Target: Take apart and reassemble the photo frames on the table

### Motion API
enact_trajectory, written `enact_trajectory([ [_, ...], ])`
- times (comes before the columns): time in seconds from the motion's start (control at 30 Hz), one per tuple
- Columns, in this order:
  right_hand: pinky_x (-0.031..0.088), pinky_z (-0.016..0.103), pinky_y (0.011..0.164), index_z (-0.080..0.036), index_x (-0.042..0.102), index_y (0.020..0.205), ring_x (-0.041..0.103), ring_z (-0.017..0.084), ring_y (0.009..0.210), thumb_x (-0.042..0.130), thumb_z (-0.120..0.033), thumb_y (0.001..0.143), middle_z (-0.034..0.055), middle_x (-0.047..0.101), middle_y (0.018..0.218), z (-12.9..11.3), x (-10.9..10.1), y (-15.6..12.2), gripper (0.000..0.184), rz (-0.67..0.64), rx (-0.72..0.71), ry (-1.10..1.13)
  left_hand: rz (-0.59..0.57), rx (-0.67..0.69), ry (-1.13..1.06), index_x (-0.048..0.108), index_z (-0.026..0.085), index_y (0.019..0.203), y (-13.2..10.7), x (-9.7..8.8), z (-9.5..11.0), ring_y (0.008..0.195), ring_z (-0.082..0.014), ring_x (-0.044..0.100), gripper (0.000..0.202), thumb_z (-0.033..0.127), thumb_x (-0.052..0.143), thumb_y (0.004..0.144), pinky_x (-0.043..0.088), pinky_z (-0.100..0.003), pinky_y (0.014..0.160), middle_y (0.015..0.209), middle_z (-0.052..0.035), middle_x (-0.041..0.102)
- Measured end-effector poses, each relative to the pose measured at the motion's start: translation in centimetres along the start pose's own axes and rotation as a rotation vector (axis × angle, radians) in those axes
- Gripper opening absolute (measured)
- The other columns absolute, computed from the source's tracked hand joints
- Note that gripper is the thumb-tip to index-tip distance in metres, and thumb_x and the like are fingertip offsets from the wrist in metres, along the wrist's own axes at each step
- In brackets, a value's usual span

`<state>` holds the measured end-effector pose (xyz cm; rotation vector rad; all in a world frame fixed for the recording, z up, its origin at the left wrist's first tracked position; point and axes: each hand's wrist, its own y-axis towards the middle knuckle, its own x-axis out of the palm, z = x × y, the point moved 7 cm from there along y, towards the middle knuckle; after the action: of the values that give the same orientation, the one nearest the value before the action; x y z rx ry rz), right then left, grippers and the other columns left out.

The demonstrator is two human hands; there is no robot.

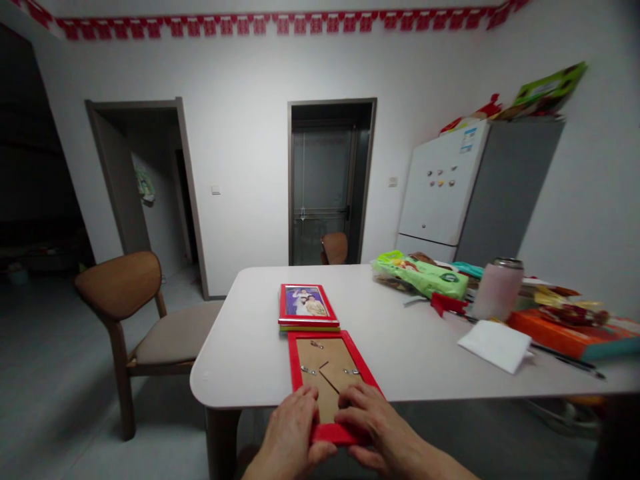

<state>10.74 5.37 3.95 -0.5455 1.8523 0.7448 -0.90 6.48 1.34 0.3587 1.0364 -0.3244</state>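
Note:
A red picture frame (297, 360) lies back side up, its brown backing board (327, 353) facing me with small metal clips and a dark slanted slot. Its near end reaches over the table's front edge. My left hand (293, 427) grips the near left corner, fingers on the backing and thumb at the front rim. At the near right corner, my right hand (377, 423) holds the frame the same way, fingers curled on the board. Just beyond lies a stack of frames (309, 325), the top one red and showing a photo of people.
The white table (250, 333) carries a green snack bag (425, 275), a pink can-shaped cup (499, 290), a white tissue (495, 345), a black pen (570, 360) and an orange box (550, 330) on the right. A wooden chair (120, 287) stands at left, a fridge (440, 187) behind.

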Motion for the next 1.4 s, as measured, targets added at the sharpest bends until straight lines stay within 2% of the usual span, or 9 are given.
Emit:
enact_trajectory([
  [0.23, 0.035, 0.031, 0.081, -0.019, 0.052, 0.106, 0.046, 0.017, 0.09, 0.037, -0.024, 0.079, 0.008, 0.054, 0.097, 1.2, -0.4, 3.7, 0.031, 0.098, 0.114, 0.098, 0.019, 0.011, -0.012, 0.04, 0.016, 0.119, -0.1, -0.2, -0.3, 0.113, -0.0235, 0.039, 0.069, 0.034, 0.067, 0.057, 0.031, -0.035, 0.095, 0.123, -0.0111, 0.044],
  [0.47, 0.034, 0.028, 0.074, -0.017, 0.062, 0.072, 0.046, 0.016, 0.083, 0.039, -0.017, 0.077, 0.0051, 0.056, 0.082, 2.1, 2.1, 8.3, 0.024, 0.068, 0.135, -0.085, 0.013, 0.014, -0.036, 0.039, 0.012, 0.12, -0.1, -0.8, 0.0, 0.113, -0.0225, 0.039, 0.074, 0.031, 0.069, 0.055, 0.03, -0.032, 0.096, 0.123, -0.0119, 0.044],
  [0.7, 0.034, 0.026, 0.073, -0.019, 0.063, 0.077, 0.048, 0.015, 0.083, 0.039, -0.018, 0.076, 0.0039, 0.058, 0.083, 2.7, 2.3, 8.1, 0.024, 0.095, 0.106, -0.044, 0.02, 0.018, -0.043, 0.04, 0.012, 0.119, -0.2, -0.5, -0.4, 0.113, -0.0234, 0.038, 0.075, 0.03, 0.071, 0.053, 0.03, -0.033, 0.096, 0.124, -0.0124, 0.043],
  [0.8, 0.035, 0.024, 0.072, -0.017, 0.061, 0.086, 0.051, 0.015, 0.083, 0.039, -0.021, 0.077, 0.0057, 0.06, 0.088, 5.2, 1.5, 8.7, 0.025, 0.186, 0.278, 0.0, 0.007, 0.034, -0.032, 0.042, 0.011, 0.117, -0.2, 0.1, -0.7, 0.113, -0.0246, 0.038, 0.075, 0.031, 0.072, 0.052, 0.031, -0.035, 0.096, 0.122, -0.0136, 0.044],
  [0.9, 0.035, 0.022, 0.063, -0.016, 0.062, 0.08, 0.054, 0.014, 0.074, 0.042, -0.025, 0.075, 0.0059, 0.063, 0.08, 8.1, 1.2, 9.5, 0.022, 0.232, 0.467, 0.0, -0.022, 0.054, -0.025, 0.043, 0.012, 0.116, -0.2, 0.4, -0.6, 0.114, -0.0263, 0.037, 0.074, 0.033, 0.072, 0.051, 0.031, -0.038, 0.095, 0.122, -0.0145, 0.044],
  [1.0, 0.032, 0.022, 0.055, -0.016, 0.061, 0.07, 0.054, 0.014, 0.066, 0.044, -0.026, 0.074, 0.0051, 0.063, 0.072, 10.3, 1.7, 10.2, 0.019, 0.227, 0.561, -0.005, -0.058, 0.031, -0.015, 0.042, 0.011, 0.117, -0.3, 0.5, -0.3, 0.115, -0.0274, 0.036, 0.076, 0.032, 0.072, 0.051, 0.031, -0.039, 0.095, 0.124, -0.0158, 0.041],
  [1.2, 0.03, 0.023, 0.054, -0.015, 0.06, 0.073, 0.055, 0.015, 0.068, 0.048, -0.027, 0.071, 0.0081, 0.064, 0.077, 12.3, 2.3, 10.6, 0.017, 0.268, 0.675, 0.006, -0.058, 0.001, 0.003, 0.041, 0.009, 0.118, -0.5, 0.2, -0.8, 0.114, -0.0282, 0.037, 0.078, 0.03, 0.072, 0.05, 0.031, -0.038, 0.095, 0.123, -0.0174, 0.041],
  [1.3, 0.032, 0.022, 0.054, -0.015, 0.059, 0.069, 0.055, 0.014, 0.066, 0.048, -0.026, 0.071, 0.0071, 0.064, 0.072, 11.8, 1.2, 10.4, 0.017, 0.307, 0.649, 0.045, -0.046, 0.075, 0.013, 0.042, 0.014, 0.117, -0.2, 0.4, -1.2, 0.112, -0.027, 0.039, 0.065, 0.032, 0.067, 0.059, 0.031, -0.039, 0.095, 0.121, -0.0139, 0.045],
  [1.4, 0.036, 0.021, 0.057, -0.016, 0.06, 0.068, 0.056, 0.013, 0.064, 0.042, -0.027, 0.073, 0.0043, 0.065, 0.071, 10.9, -0.4, 9.3, 0.022, 0.34, 0.572, 0.093, -0.007, 0.145, 0.055, 0.05, 0.021, 0.108, 1.0, 1.6, -0.6, 0.114, -0.0243, 0.038, 0.03, 0.026, 0.046, 0.078, 0.029, -0.044, 0.096, 0.121, -0.0088, 0.046],
])
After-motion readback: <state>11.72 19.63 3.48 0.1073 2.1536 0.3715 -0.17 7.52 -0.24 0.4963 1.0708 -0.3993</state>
